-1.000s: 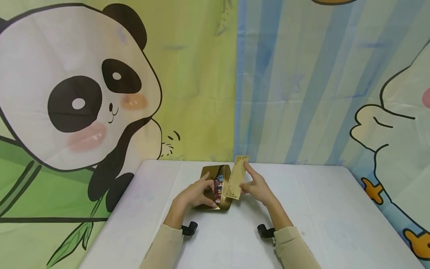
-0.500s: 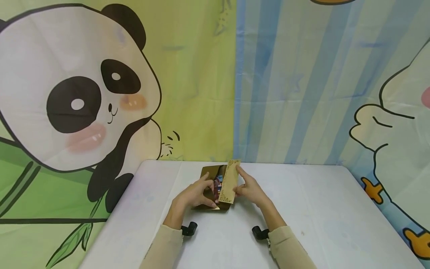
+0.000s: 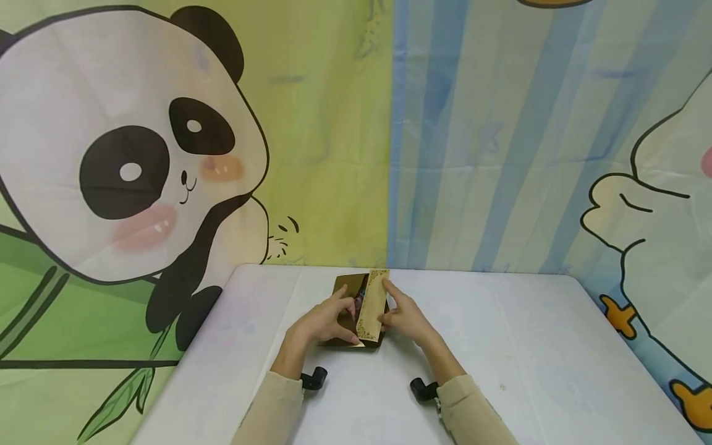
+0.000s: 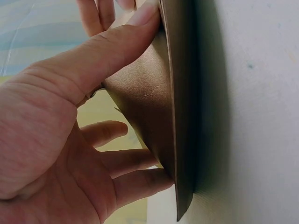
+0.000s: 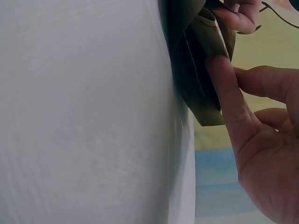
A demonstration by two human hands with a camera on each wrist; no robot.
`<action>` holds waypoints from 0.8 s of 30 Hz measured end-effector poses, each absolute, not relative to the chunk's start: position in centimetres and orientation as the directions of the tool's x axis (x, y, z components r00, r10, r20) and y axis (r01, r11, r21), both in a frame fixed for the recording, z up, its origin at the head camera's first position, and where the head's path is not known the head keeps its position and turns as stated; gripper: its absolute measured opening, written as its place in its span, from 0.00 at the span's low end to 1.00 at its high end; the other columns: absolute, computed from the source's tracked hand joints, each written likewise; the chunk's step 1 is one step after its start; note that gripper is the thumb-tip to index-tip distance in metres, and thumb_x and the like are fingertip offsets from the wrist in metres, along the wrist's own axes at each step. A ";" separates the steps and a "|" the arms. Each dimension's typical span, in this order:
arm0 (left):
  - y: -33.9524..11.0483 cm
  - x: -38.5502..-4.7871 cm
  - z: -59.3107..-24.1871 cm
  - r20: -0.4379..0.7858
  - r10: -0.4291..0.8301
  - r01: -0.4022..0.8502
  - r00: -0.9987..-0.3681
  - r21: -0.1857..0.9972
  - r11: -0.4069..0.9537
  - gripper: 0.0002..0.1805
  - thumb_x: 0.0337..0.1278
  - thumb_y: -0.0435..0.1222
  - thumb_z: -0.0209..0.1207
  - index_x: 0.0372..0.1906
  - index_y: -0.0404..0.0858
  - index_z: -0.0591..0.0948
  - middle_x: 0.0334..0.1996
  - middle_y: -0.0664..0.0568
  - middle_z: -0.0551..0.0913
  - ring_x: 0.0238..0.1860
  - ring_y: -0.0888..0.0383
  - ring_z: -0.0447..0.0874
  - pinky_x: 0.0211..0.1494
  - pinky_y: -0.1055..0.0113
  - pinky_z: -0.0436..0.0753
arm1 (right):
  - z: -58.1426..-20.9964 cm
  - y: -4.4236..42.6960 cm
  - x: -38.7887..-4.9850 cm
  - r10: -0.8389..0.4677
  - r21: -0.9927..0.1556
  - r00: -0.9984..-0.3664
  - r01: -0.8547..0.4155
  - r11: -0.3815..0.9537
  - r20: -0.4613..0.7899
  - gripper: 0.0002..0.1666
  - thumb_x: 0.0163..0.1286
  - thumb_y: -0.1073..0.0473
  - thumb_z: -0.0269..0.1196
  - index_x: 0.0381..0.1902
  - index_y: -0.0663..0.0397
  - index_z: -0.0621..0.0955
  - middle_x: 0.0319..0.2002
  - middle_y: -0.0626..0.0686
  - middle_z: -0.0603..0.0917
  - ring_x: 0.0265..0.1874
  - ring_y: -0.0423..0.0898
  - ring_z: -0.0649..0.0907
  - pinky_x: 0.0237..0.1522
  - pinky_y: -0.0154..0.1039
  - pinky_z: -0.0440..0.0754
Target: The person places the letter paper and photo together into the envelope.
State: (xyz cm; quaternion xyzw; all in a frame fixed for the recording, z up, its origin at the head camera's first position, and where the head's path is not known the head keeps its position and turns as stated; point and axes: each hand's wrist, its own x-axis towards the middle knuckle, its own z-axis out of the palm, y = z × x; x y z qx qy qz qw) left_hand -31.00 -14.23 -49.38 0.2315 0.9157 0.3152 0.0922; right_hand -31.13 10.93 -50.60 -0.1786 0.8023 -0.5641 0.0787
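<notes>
A gold-brown paper envelope point(image 3: 342, 283) stands spread at its mouth over the far middle of the table, with a colourful printed thing point(image 3: 358, 301) partly visible inside. My left hand point(image 3: 325, 320) grips its left side; in the left wrist view the thumb point(image 4: 135, 32) lies along the rim of the envelope point(image 4: 145, 98) while fingers sit behind the flap. Between thumb and fingers, my right hand point(image 3: 408, 316) pinches the right edge of a long pale gold slip with a speckled border point(image 3: 372, 306). That slip point(image 5: 210, 37) sits at the envelope's opening, covering its right part.
The white-covered table point(image 3: 500, 346) runs under both hands, its far edge just behind the envelope. Beyond hangs a printed cloth with a panda point(image 3: 128, 80) on the left and blue stripes on the right. Black wrist cameras point(image 3: 314, 378) are on both wrists.
The right hand has carried the pale gold slip leftward and slightly down, from beside the envelope to over its opening. The left hand and envelope have stayed put.
</notes>
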 end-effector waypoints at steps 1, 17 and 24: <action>-14.2 -31.0 -49.4 -0.024 0.483 0.365 -0.875 0.621 0.694 0.25 0.40 0.49 0.83 0.39 0.52 0.78 0.84 0.36 0.50 0.76 0.31 0.65 0.63 0.39 0.76 | -50.6 10.9 -31.1 -0.376 -0.933 -0.924 -0.197 0.302 0.073 0.57 0.66 0.76 0.64 0.85 0.50 0.50 0.85 0.60 0.49 0.29 0.59 0.90 0.35 0.53 0.87; -14.3 -30.8 -49.2 -0.017 0.489 0.375 -0.872 0.618 0.691 0.25 0.41 0.48 0.82 0.40 0.50 0.78 0.83 0.34 0.50 0.75 0.31 0.67 0.63 0.41 0.76 | -50.6 10.1 -31.2 -0.378 -0.941 -0.921 -0.205 0.268 0.092 0.58 0.63 0.81 0.63 0.84 0.57 0.49 0.85 0.61 0.41 0.27 0.56 0.88 0.35 0.49 0.89; -14.4 -30.9 -49.3 -0.017 0.493 0.378 -0.870 0.619 0.688 0.26 0.41 0.49 0.82 0.40 0.50 0.77 0.83 0.34 0.50 0.75 0.31 0.66 0.62 0.41 0.77 | -50.7 9.5 -31.2 -0.396 -0.940 -0.914 -0.207 0.270 0.088 0.57 0.63 0.80 0.63 0.84 0.59 0.49 0.85 0.61 0.39 0.28 0.60 0.86 0.35 0.49 0.89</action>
